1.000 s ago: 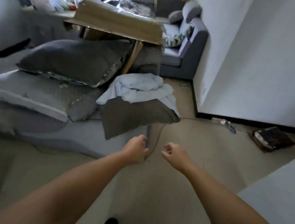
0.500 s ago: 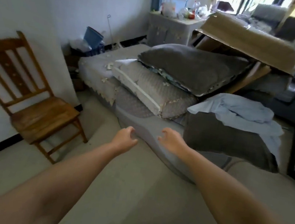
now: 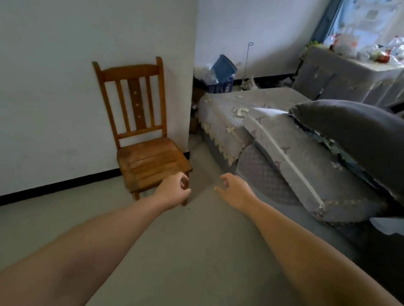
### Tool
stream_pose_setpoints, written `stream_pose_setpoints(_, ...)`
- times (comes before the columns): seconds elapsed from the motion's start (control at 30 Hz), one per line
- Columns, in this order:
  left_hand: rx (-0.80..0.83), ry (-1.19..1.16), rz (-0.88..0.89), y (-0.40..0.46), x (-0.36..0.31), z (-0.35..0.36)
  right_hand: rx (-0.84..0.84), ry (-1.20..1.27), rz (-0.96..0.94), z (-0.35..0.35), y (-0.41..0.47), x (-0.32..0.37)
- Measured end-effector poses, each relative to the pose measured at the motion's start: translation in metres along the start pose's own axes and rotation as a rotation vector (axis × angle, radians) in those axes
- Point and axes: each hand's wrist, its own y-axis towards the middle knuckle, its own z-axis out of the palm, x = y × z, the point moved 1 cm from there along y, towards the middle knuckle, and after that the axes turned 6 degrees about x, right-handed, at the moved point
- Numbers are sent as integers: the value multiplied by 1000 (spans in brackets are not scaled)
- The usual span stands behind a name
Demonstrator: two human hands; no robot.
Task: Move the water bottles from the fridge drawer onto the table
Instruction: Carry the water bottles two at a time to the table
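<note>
Left hand [image 3: 173, 192] and right hand [image 3: 235, 191] loosely curled, empty, mid-frame; no fridge or bottles visible (direction unknown).

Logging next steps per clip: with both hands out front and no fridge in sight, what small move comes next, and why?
Probably keep turning to find the fridge: the left hand and right hand hold nothing, and only a wooden chair, wall and cushions show.
</note>
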Motion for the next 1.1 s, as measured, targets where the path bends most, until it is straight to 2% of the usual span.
stream_pose_setpoints(0.3, -186, -121, -241, 21, 93, -80, 176, -91, -243, 38, 117, 111)
stream_pose_setpoints(0.47, -341, -164, -393, 41, 142, -141, 271, -150, -474, 50, 196, 191)
stream_pose_setpoints(0.67, -533, -220, -576, 50, 185, -200, 407, -196, -655, 67, 269, 280)
stream_pose_setpoints(0.97, -689, -381, -832, 16, 262, -220, 600, -336, -853, 150, 297, 381)
stream_pose_setpoints(1.1, -762, -472, -873, 2, 308, -248, 659, -371, -924, 192, 301, 436)
